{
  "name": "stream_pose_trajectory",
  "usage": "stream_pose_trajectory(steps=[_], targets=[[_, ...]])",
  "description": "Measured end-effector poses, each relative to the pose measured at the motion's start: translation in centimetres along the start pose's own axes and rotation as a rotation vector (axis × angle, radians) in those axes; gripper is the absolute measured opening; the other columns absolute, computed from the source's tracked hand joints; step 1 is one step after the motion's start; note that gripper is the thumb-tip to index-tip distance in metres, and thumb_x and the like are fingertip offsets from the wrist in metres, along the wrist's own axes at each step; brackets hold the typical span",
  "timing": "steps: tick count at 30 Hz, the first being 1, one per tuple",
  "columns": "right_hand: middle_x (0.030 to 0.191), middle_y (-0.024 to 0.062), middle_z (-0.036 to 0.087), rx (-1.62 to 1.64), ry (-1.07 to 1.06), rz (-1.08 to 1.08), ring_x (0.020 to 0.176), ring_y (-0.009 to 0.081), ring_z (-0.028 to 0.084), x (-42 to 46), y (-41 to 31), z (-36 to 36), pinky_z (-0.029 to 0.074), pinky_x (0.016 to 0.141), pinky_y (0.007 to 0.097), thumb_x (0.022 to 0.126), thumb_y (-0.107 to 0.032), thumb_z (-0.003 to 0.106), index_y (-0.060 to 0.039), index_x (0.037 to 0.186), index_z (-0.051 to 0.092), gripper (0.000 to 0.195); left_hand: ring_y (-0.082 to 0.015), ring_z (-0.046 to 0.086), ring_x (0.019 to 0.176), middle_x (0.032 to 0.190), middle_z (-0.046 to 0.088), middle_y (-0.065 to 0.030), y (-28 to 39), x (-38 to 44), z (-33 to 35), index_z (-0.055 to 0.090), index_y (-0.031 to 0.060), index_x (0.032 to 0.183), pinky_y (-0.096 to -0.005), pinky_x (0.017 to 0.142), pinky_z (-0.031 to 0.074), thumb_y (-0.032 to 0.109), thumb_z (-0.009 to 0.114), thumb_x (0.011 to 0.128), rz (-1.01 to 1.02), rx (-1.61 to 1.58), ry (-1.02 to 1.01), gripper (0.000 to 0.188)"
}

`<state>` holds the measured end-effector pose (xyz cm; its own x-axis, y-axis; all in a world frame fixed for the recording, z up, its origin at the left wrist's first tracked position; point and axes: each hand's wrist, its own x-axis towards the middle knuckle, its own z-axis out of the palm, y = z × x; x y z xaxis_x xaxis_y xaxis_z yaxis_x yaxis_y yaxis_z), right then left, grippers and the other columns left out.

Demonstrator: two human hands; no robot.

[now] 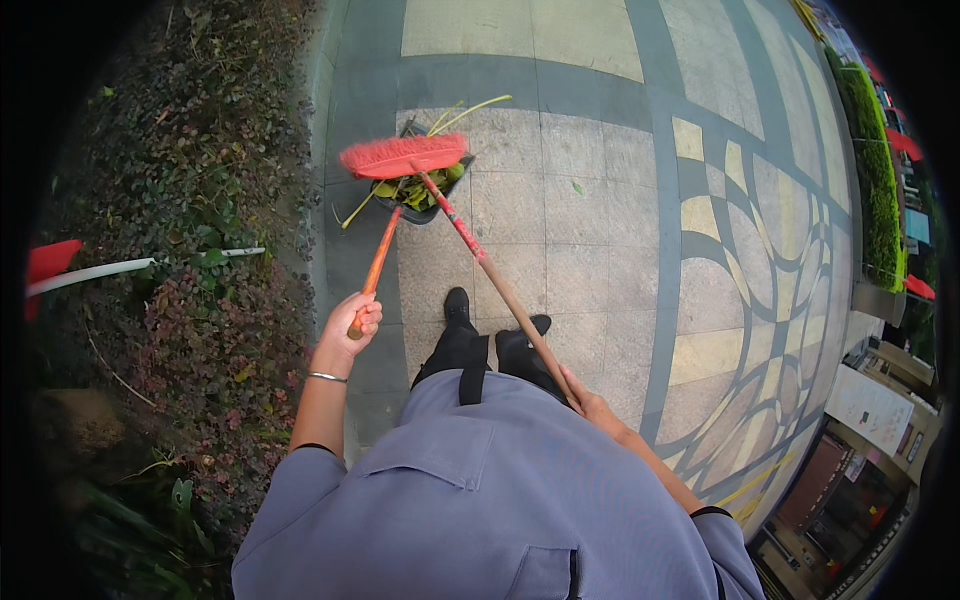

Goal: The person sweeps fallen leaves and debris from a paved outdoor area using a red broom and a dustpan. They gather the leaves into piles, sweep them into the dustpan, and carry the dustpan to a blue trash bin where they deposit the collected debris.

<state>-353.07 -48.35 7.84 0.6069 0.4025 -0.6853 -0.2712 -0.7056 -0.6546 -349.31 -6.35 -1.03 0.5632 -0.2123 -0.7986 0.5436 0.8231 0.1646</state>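
My left hand (pixel 354 322) is closed around the orange handle of a dark long-handled dustpan (pixel 424 216). Green and yellow leaves (pixel 415 193) fill the pan, and long pale stalks (pixel 480 103) stick out past its edges. A broom with red bristles (pixel 405 154) lies over the pan, its head hiding part of the leaves. Its wooden stick (pixel 517 307), wrapped in red patterned material near the head, slants down to my right hand (pixel 589 397), which grips it beside my waist.
A planted bed of reddish and green shrubs (pixel 225 315) runs along the left behind a stone kerb (pixel 319 187). A white pole with a red flag (pixel 97 276) leans over it. One small green leaf (pixel 577 187) lies on the patterned paving. A trimmed hedge (pixel 870 172) stands far right.
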Motion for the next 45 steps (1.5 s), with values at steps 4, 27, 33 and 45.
stream_pose_trajectory(steps=[4, 27, 33, 45], targets=[[0.095, 0.0257, 0.053, -0.059, -0.029, 0.027, 0.09, 0.0328, 0.055, 0.8, -1.2, -0.4, 0.042, 0.075, 0.0332, 0.085, -0.01, 0.045, -0.023, 0.132, 0.019, 0.055, -0.0054, 0.038, 0.041, 0.059, 0.041, -0.0016, 0.8, -3.3, 0.9, 0.038, 0.006, 0.079, -0.0162, 0.031, 0.032, 0.006, 0.046, 0.082, 0.12, -0.012, -0.01, 0.008], [0.109, 0.0234, 0.05, 0.164, 0.057, -0.236, 0.098, 0.0387, 0.05, 3.3, 5.1, -7.1, 0.036, 0.088, 0.0408, 0.086, -0.034, 0.042, -0.0041, 0.123, 0.038, 0.048, -0.0078, 0.038, 0.045, 0.057, 0.04, -0.0012, -8.0, -7.9, 7.6, 0.035, 0.0072, 0.074, -0.017, 0.034, 0.034, 0.005, 0.048, 0.079, 0.263, -0.13, -0.121, 0.014], [0.106, 0.0212, 0.053, 0.084, 0.026, -0.267, 0.101, 0.0318, 0.05, 5.1, 11.2, -9.6, 0.039, 0.084, 0.0357, 0.079, -0.013, 0.049, -0.0052, 0.118, 0.043, 0.04, -0.0078, 0.039, 0.046, 0.058, 0.04, -0.0009, -11.9, -7.2, 11.3, 0.035, 0.0075, 0.075, -0.0168, 0.035, 0.034, 0.006, 0.047, 0.08, 0.246, -0.136, -0.12, 0.013], [0.096, 0.0208, 0.056, -0.178, 0.185, -0.272, 0.091, 0.0334, 0.053, -1.0, 14.7, -17.4, 0.042, 0.076, 0.037, 0.079, -0.02, 0.052, -0.0084, 0.115, 0.047, 0.038, -0.0079, 0.039, 0.047, 0.057, 0.038, -0.0002, -19.1, -4.6, 17.6, 0.034, 0.0074, 0.078, -0.0172, 0.036, 0.036, 0.005, 0.045, 0.08, 0.182, -0.222, -0.197, 0.012]])
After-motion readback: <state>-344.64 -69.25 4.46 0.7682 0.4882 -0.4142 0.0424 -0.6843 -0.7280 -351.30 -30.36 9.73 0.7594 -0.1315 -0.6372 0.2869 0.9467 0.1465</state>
